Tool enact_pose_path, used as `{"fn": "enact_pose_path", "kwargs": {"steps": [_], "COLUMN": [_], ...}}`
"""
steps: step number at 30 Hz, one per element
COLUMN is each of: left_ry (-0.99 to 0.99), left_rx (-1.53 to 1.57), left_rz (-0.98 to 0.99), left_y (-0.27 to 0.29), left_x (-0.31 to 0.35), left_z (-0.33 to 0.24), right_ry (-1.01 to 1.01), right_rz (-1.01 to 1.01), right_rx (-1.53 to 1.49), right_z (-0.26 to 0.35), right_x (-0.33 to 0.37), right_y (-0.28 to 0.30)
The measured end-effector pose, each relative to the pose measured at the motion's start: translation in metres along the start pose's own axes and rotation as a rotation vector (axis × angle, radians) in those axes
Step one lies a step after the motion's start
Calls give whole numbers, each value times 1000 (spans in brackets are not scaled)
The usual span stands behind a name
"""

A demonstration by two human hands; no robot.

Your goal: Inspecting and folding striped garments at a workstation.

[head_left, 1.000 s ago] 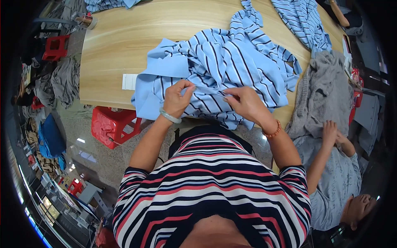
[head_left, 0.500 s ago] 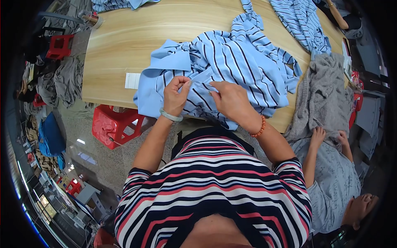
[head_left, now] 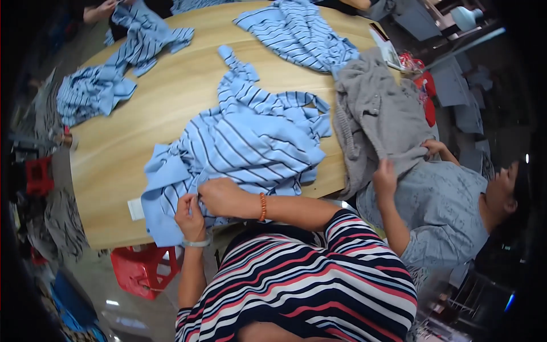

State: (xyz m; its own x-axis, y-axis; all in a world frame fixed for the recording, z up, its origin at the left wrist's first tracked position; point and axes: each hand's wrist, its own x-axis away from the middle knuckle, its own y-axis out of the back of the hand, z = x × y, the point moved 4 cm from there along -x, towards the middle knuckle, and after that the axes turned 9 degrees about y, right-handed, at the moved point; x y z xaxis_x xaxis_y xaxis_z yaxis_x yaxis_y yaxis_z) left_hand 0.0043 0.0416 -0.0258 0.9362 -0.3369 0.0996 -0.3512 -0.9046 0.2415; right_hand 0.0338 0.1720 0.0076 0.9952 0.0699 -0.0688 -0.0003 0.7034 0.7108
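Note:
A light-blue knit garment with dark stripes and plain blue borders (head_left: 245, 148) lies bunched on the wooden table in front of me. Over its near left part, my left hand (head_left: 190, 216) has its thumb and fingers pinched together, with a pale bangle at the wrist. My right hand (head_left: 228, 198), wearing an orange bead bracelet, is curled closed against the left fingertips. Whatever lies between the fingers is too small or hidden to name. A white tag (head_left: 136, 209) shows beside the garment's left edge.
More striped garments (head_left: 296, 34) lie across the wooden table (head_left: 165, 97). On the right, a co-worker's hands (head_left: 385, 179) hold a grey knit garment (head_left: 370, 108). A red stool (head_left: 142, 271) stands below the near left edge. Another person's hand (head_left: 105, 8) is at the far left.
My view has turned, so the garment sits further left. My hands, apart before over the fabric, now meet at the fingertips. The co-worker's near hand has lifted from the grey knit's lower edge.

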Motion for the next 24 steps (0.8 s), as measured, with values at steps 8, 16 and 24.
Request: {"fn": "enact_pose_path", "kwargs": {"steps": [8, 16, 24], "left_ry": [-32, 129, 325], "left_rx": [-31, -137, 181], "left_rz": [1, 12, 74], "left_y": [3, 51, 54], "left_x": [13, -12, 6], "left_z": [-10, 26, 21], "right_ry": [-73, -353, -114], "right_rz": [80, 47, 20], "right_rx": [-87, -159, -107], "right_z": [-17, -25, 17], "right_x": [12, 81, 45], "right_y": [3, 91, 42]}}
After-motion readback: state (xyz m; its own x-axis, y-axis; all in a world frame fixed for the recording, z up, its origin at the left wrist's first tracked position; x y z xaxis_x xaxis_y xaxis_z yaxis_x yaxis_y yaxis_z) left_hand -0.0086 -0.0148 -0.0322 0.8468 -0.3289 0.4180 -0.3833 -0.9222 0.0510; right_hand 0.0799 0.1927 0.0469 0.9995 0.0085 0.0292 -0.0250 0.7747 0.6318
